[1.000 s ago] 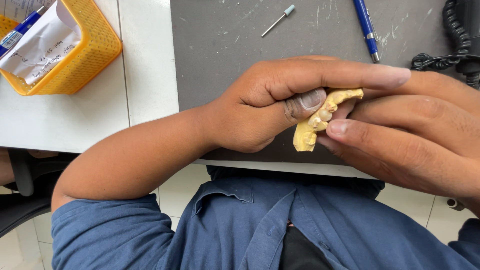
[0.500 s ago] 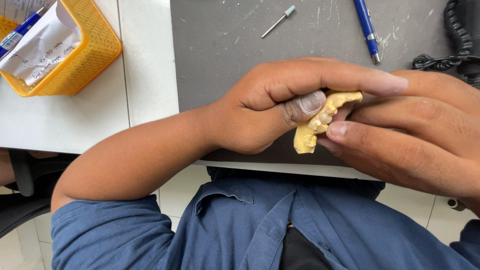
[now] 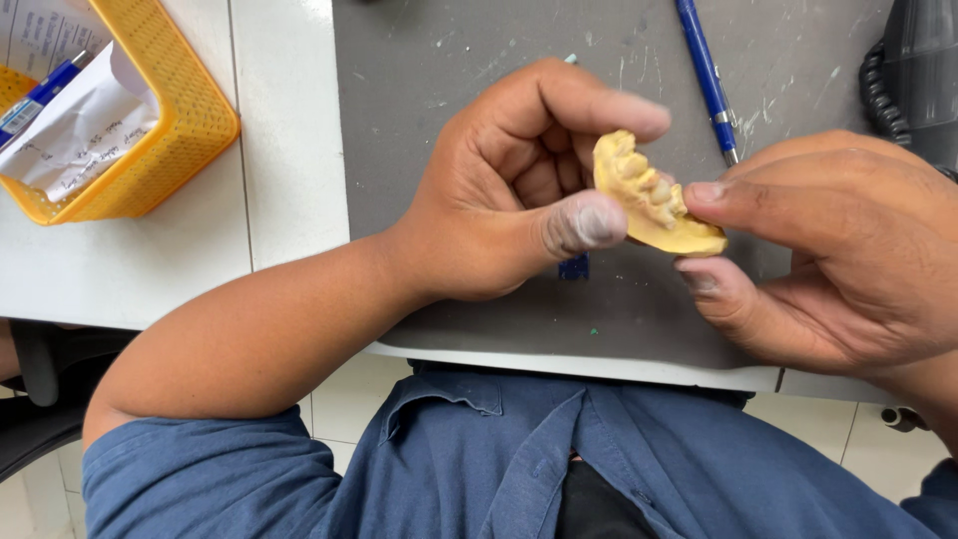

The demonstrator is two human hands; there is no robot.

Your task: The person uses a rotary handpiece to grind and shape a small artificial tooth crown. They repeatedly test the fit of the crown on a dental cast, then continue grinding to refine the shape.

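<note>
The left hand [image 3: 499, 200] pinches one end of a yellow dental cast [image 3: 654, 198] between thumb and forefinger, its other fingers curled in behind. The right hand [image 3: 838, 250] takes the opposite end, forefinger on top and thumb beneath, so the cast sits in the air between both hands, above the grey work mat [image 3: 429, 90].

The cast is a curved arch of moulded teeth on a thicker flat base, matt and chalky, likely dental stone. It looks stiff and light for its bulk, but brittle: the thin tooth ridges would probably chip under pressure or a drop. The base and outer flanks seem the safer places to hold, and the dry, dusty surface should give fair grip.

Further out, a blue pen [image 3: 707, 75] lies on the scuffed mat. A yellow plastic mesh basket [image 3: 185, 130] with paper slips stands on the white table [image 3: 289, 150] at the left, and a black coiled cable [image 3: 878, 90] sits at the right edge.
</note>
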